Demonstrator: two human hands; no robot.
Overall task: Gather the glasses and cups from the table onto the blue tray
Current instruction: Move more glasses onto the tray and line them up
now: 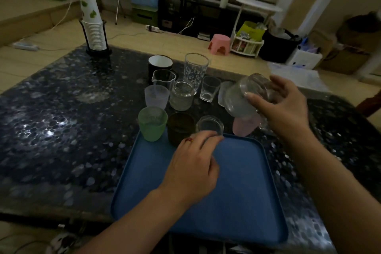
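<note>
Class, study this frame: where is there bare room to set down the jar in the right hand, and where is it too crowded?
Free: most of the blue tray, right of and nearer than the left hand, and the dark table left of the green cup. Crowded: the cluster of glasses beyond the tray's far edge, beneath the right hand holding the jar.

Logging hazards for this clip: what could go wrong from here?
1. The right hand holds a clear glass jar tilted in the air above the pink cup; a slip could knock it.
2. The left hand reaches for a small clear glass beside the brown glass at the blue tray edge, and may bump it.
</note>
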